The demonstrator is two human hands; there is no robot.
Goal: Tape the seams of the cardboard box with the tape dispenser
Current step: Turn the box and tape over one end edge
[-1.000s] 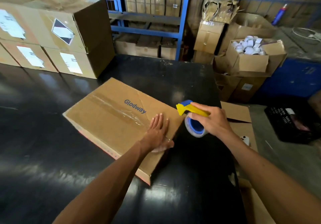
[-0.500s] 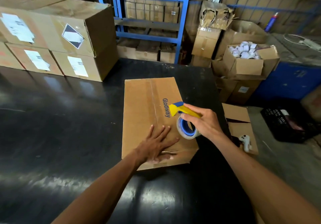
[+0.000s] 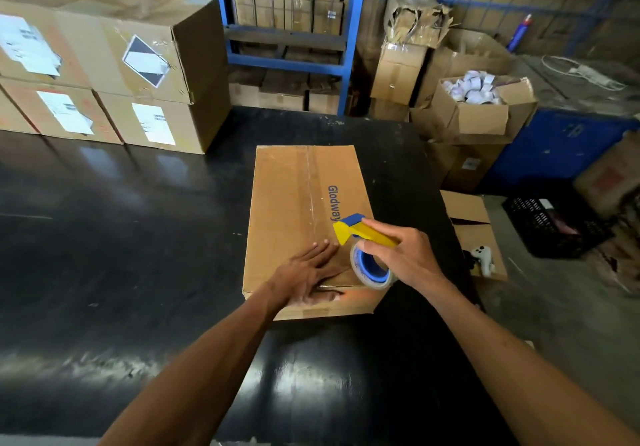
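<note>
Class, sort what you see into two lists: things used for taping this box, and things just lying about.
In use:
cardboard box
tape dispenser
left hand, flat on the box
right hand, holding the dispenser

Lying about:
stacked boxes
open box of rolls
black crate
white controller

1. Glossy black flat tabletop (image 3: 104,255) is carrying everything here, w/ light glaring off its near part.
2. Flat brown cardboard box w/ blue "Glodway" print (image 3: 287,210) is lying directly on it, right of centre, long side running away from the person.
3. Stacked brown cardboard cartons w/ white paper labels (image 3: 114,75) are sitting at the far left edge, well apart from the flat box.
</note>
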